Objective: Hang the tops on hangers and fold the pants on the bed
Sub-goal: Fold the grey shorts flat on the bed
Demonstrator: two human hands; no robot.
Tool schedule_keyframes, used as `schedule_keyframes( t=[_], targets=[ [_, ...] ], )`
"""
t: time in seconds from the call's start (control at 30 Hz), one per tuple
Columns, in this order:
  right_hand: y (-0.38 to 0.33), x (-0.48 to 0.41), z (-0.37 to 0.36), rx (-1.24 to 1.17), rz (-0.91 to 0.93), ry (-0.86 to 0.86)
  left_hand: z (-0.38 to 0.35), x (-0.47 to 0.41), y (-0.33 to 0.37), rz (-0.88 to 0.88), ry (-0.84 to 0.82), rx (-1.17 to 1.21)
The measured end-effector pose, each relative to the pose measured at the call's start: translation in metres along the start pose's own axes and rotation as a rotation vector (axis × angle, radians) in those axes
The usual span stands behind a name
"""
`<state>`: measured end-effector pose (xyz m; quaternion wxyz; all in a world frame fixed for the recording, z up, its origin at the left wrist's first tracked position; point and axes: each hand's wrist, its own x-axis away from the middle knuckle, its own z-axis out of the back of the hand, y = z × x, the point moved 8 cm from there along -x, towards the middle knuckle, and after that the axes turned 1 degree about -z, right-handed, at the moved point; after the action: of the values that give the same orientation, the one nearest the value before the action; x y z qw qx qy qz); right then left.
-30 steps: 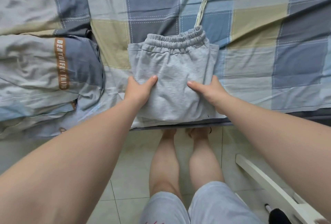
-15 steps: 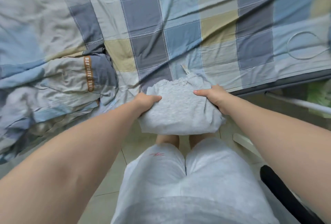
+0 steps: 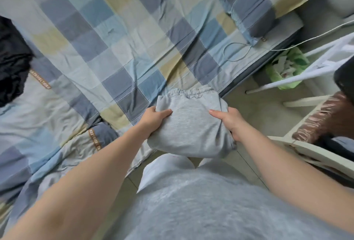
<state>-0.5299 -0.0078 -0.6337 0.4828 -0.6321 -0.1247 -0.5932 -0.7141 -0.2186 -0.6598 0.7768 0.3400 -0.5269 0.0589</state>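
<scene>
1. Fingers of the left hand (image 3: 156,117) and right hand (image 3: 228,119) are tucked under the grey pants (image 3: 191,132); only thumbs show.
2. The black garment (image 3: 11,61) runs off the left edge.
3. Orange lettering (image 3: 94,139) on the quilt (image 3: 47,136) blurs, unreadable.

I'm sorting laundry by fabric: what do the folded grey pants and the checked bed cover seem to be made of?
The folded grey pants look like soft heathered knit, probably cotton-blend jersey: matte, speckled surface, gathered elastic waistband. The checked bed cover looks like thin woven cotton or a blend: matte, sharply creased, with stitched lines along the squares.
</scene>
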Motion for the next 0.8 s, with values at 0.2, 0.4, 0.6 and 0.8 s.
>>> schedule_keyframes(
  t=[0.2, 0.4, 0.6, 0.8],
  targets=[
    [0.014, 0.084, 0.095, -0.233, 0.232, 0.143, -0.066, 0.069, 0.074, -0.333, -0.051, -0.136],
    [0.064, 0.189, 0.206, -0.418, 0.491, 0.282, -0.168, 0.173, 0.126, -0.690, -0.097, -0.231],
    [0.165, 0.297, 0.311, -0.601, 0.649, 0.531, -0.295, 0.293, 0.140, -1.001, -0.285, -0.295],
    [0.286, 0.397, 0.395, -0.731, 0.711, 0.783, -0.432, 0.401, 0.109, -1.204, -0.534, -0.363]
  ],
)
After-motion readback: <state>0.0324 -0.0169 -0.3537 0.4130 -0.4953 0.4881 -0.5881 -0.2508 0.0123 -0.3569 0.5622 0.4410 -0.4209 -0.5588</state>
